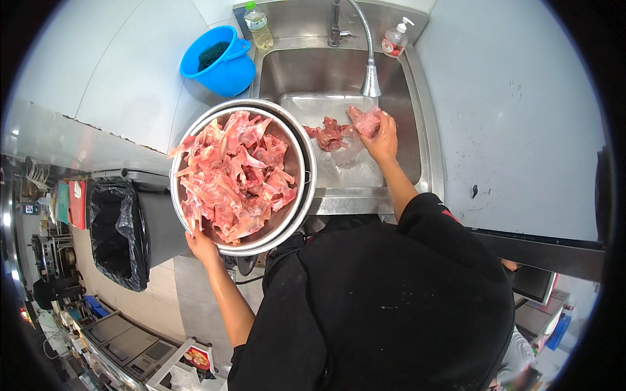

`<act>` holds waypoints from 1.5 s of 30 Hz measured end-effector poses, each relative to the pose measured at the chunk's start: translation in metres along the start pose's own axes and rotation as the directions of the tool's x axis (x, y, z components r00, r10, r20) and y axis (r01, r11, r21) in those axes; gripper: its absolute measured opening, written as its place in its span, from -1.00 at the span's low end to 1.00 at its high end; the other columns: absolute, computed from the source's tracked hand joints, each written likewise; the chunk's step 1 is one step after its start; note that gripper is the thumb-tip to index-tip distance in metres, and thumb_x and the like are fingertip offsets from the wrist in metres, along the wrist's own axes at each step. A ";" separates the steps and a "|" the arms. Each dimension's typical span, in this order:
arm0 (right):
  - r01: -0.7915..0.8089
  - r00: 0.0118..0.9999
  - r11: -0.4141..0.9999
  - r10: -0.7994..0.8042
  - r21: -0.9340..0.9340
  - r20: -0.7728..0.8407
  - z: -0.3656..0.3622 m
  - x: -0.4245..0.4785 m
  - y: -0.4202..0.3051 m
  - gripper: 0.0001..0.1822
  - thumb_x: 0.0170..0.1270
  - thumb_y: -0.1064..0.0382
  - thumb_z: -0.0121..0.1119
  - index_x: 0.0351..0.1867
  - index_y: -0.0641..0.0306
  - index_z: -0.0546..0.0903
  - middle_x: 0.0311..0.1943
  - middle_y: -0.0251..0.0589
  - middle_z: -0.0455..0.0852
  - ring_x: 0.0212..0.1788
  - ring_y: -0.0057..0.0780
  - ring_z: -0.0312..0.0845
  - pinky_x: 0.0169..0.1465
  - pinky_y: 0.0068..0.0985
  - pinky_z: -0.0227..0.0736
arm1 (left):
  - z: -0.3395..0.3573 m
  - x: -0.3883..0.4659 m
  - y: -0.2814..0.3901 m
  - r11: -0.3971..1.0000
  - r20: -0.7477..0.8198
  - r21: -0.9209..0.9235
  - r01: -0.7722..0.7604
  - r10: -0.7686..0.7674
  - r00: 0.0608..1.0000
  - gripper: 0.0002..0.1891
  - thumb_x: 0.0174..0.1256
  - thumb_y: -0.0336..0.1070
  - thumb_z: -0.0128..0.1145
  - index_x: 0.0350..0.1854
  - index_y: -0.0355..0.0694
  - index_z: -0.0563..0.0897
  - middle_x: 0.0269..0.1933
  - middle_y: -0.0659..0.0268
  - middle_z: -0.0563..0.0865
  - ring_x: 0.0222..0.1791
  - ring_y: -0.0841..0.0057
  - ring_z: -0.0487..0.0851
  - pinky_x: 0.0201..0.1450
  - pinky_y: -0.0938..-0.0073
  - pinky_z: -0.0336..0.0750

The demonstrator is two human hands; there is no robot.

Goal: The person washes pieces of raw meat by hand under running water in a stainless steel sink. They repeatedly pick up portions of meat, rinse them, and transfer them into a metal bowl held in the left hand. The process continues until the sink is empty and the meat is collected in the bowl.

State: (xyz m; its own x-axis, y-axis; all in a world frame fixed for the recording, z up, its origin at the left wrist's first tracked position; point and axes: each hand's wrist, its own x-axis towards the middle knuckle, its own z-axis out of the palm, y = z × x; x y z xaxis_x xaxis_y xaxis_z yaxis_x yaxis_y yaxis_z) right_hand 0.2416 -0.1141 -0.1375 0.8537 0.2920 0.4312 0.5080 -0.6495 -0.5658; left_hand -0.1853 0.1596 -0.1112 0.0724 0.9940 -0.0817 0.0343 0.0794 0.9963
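Observation:
Under the running spray head [371, 83], my right hand [382, 139] grips a piece of raw poultry carcass [366, 120]. Below it in the stainless steel sink [337, 178] lies another raw, bony piece [333, 134], with water pooling beside it. My left hand [201, 247] holds the near left rim of a metal bowl [293, 198]. Raw poultry carcasses [239, 176] are heaped in this bowl, some poking over its edge. A second, larger metal pot [311, 161] shows around the bowl on its right and far sides. How the pot is supported is hidden.
Left of the sink stands a blue bucket [234, 73] with a dark green scouring pad [212, 54]. A green-capped bottle [259, 29] and a pump bottle [395, 39] sit on the back ledge. A lined trash bin [117, 234] is at the left; a wall [508, 122] borders the right.

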 end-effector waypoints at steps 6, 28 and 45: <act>0.218 0.975 0.973 -0.221 -0.074 -0.039 -0.011 -0.001 0.011 -0.26 -0.20 0.35 0.42 0.17 0.09 0.44 0.12 -0.07 0.44 0.20 -0.03 0.36 0.19 -0.21 0.41 | 0.006 -0.005 0.008 1.000 0.007 -0.003 0.018 -0.018 1.000 -0.70 0.38 -0.27 0.05 0.01 -0.39 0.54 -0.06 0.17 0.67 -0.12 0.48 0.62 -0.04 0.48 0.48; -0.116 0.985 0.433 -0.066 0.894 0.159 -0.013 0.040 -0.124 -0.40 0.03 0.36 0.38 0.16 0.28 0.43 0.07 -0.17 0.51 0.10 -0.43 0.47 0.06 -0.49 0.48 | 0.013 -0.015 0.028 0.979 -0.082 0.202 0.019 -0.002 0.997 -0.62 0.35 -0.28 0.03 0.03 -0.54 0.48 -0.10 0.07 0.68 -0.14 0.46 0.66 -0.09 0.53 0.51; 0.359 0.881 0.670 -0.474 0.650 0.002 -0.087 0.015 -0.229 -0.26 -0.23 0.36 0.43 0.14 0.21 0.45 0.13 -0.06 0.40 0.18 -0.21 0.45 0.10 -0.34 0.56 | 0.012 -0.019 0.031 0.999 -0.080 0.009 0.054 -0.053 0.995 -0.74 0.37 -0.27 0.03 -0.08 -0.38 0.56 -0.17 0.17 0.71 -0.23 0.49 0.67 -0.15 0.49 0.51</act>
State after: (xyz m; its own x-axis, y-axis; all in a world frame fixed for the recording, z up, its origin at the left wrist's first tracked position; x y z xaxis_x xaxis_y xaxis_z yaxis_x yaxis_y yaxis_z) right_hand 0.1278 -0.0221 0.0598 0.5116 0.5664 0.6461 0.7211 0.1258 -0.6813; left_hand -0.1742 0.1418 -0.0791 -0.0096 0.9912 -0.1320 0.0467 0.1323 0.9901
